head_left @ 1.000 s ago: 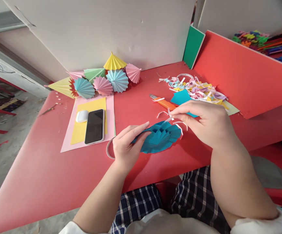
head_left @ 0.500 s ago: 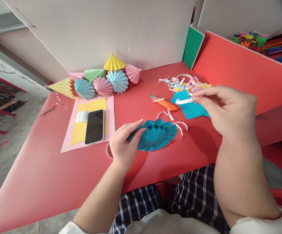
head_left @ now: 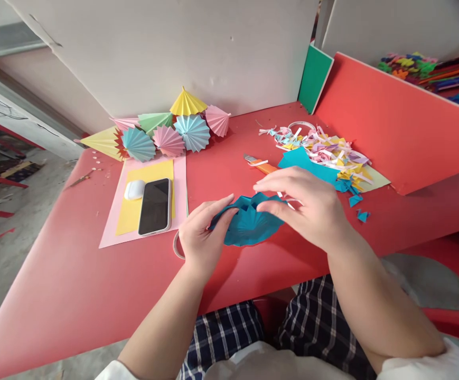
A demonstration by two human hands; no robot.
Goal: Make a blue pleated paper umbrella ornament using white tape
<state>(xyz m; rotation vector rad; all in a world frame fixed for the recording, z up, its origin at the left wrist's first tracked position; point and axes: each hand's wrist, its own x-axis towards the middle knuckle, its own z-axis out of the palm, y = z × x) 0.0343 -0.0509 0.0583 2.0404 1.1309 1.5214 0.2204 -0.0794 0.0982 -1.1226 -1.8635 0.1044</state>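
Observation:
A teal pleated paper disc [head_left: 249,227], folded like a small fan umbrella, is tilted above the table's front part. My left hand [head_left: 201,232] pinches its left rim between thumb and fingers. Over its right side reaches my right hand [head_left: 304,206], thumb apart from the fingers, with the far rim between them; no firm grip shows. An orange cutter knife [head_left: 264,167] lies behind, partly covered by the right hand. Flat teal paper [head_left: 298,158] rests beyond that hand. A tape roll [head_left: 177,246] is partly hidden by my left hand.
Finished pleated paper umbrellas [head_left: 191,132] stand at the back left. A phone [head_left: 155,206] and a white case [head_left: 134,189] lie on yellow and pink sheets [head_left: 110,232]. Paper scraps [head_left: 324,145] are heaped at the right, before a red board [head_left: 395,121].
My right hand has moved left and down to the teal disc. The white strip it pinched no longer shows in its fingers. My left hand keeps its hold.

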